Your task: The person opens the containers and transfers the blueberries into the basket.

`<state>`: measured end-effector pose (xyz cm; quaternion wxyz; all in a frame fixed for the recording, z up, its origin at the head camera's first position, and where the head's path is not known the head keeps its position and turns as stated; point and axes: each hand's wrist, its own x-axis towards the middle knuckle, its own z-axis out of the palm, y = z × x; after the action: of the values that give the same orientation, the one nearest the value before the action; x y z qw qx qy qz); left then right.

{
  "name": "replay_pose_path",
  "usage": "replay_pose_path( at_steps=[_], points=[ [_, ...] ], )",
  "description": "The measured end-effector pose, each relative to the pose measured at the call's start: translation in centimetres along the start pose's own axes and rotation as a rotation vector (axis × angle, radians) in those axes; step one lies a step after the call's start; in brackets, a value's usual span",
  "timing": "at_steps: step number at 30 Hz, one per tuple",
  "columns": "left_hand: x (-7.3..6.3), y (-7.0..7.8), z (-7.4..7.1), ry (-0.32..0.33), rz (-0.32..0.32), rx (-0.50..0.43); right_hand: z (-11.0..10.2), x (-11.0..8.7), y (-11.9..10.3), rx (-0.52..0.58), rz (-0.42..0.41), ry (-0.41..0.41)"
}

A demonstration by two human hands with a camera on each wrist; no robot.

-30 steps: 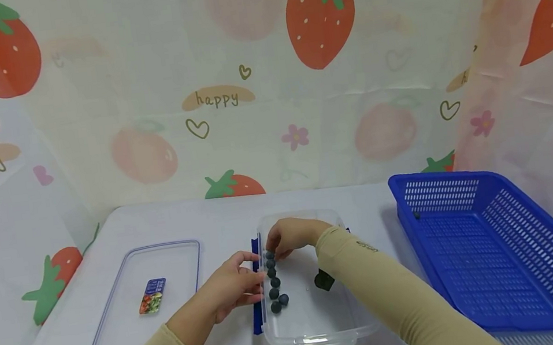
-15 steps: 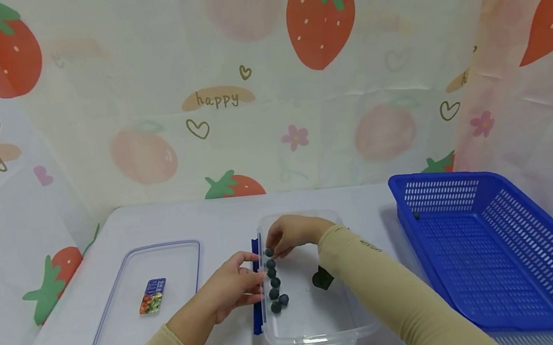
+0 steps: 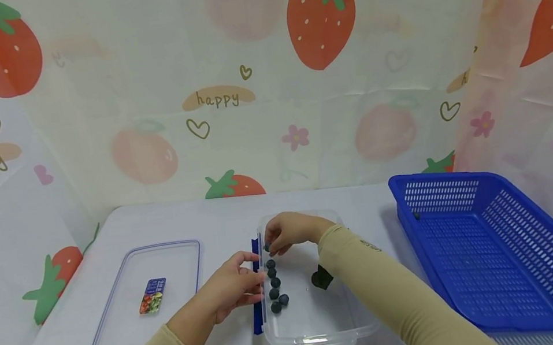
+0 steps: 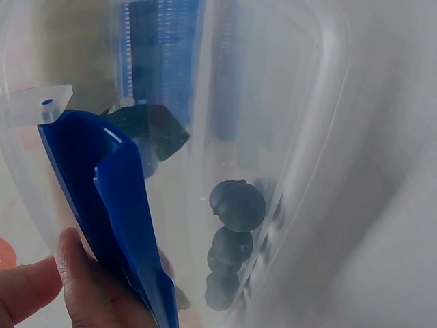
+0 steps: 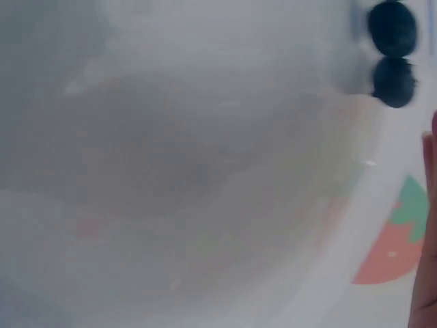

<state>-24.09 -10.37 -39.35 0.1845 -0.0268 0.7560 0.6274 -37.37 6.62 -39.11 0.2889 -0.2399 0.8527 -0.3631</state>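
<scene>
A row of dark blueberries [image 3: 275, 282] lies along the left wall inside a clear plastic food box [image 3: 323, 329]. At the far end of that row my right hand [image 3: 294, 230] pinches a single blueberry [image 3: 267, 248], partly hidden by the fingertips. My left hand [image 3: 232, 286] rests its extended, spread fingers against the box's left side. In the left wrist view, its fingers [image 4: 78, 280] touch a blue latch [image 4: 109, 178] that hangs from the rim. The right wrist view is blurred, with two blueberries [image 5: 392, 55] and the edge of a finger.
Left of the box lies a clear lid [image 3: 115, 339] with a blue seal and a colourful label [image 3: 153, 296]. A large blue plastic basket [image 3: 482, 262] stands on the right, with one small dark berry [image 3: 416, 216] in its far left corner.
My right hand has shifted slightly away toward the box's far end, taking the last blueberry with it and widening its gap from the row. The left hand stays in place.
</scene>
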Motion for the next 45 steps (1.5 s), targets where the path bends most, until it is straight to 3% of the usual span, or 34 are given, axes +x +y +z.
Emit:
replay_pose_path(
  at_steps=[6, 14, 26, 34, 45],
  points=[
    [0.1, 0.0, 0.0, -0.004, -0.005, 0.006, -1.1, -0.4, -0.5, 0.029, -0.036, 0.008],
    [0.4, 0.1, 0.0, 0.000, -0.012, 0.014, -3.0, -1.8, -2.0, -0.019, -0.090, 0.052],
    [0.3, 0.5, 0.3, 0.017, -0.034, 0.021, -8.2, -8.1, -4.1, -0.109, -0.171, 0.142],
    [0.3, 0.3, 0.1, 0.009, -0.026, 0.016, -11.9, -13.0, -1.7, -0.099, -0.170, 0.228],
    [0.1, 0.2, 0.1, 0.011, -0.021, 0.007, -15.9, -19.8, 5.3, -0.010, -0.080, 0.420]
  ],
)
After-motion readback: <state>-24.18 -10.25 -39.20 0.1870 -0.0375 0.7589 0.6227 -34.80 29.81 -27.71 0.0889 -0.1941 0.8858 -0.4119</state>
